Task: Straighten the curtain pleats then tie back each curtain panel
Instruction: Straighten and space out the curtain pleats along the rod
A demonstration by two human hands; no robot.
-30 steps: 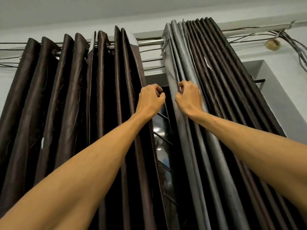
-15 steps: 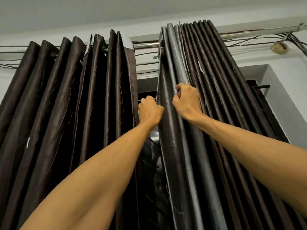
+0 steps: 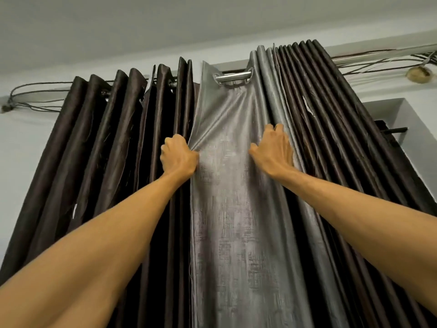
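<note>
The gap w/ dark window glass is gone: the right curtain panel is now pulled flat across to the left panel. So still pleat work, no tying yet. Cloth is shiny, ribbed. Left hand fingers pinch its edge; right hand fingers spread, pressing a fold.

You have a single view, from the camera on your head. It looks forward and steeply upward, so the ceiling fills the top of the frame and the curtain rod sits well above your fingers. It is close: both forearms run in from the bottom corners at arm's reach, and curtain fabric spreads between and beyond the fingertips. The wide lens bends the edges. With only one view, no second one shares any part of the scene.
</note>
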